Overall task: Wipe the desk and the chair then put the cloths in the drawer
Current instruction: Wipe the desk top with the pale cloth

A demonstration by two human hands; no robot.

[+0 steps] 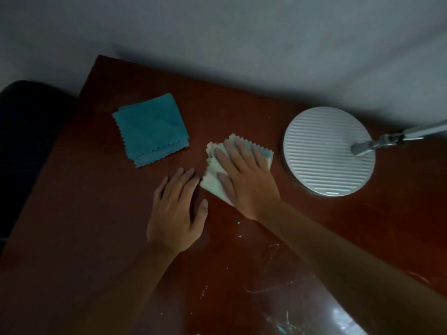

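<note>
A pale yellow cloth (212, 175) with zigzag edges lies crumpled on the dark reddish-brown desk (96, 213). My right hand (244, 180) presses flat on top of it, fingers spread and pointing away from me. Just left of that cloth, my left hand (177, 213) rests flat on the bare desk, fingertips close to the cloth's edge. A folded teal cloth (150, 129) lies further back and to the left, untouched. The dark chair (26, 146) stands beyond the desk's left edge.
A round ribbed silver lamp base (324, 155) stands on the desk right of my right hand, with its metal arm (399, 137) reaching off to the right. Small specks and scratches mark the near desk surface. A grey wall runs behind the desk.
</note>
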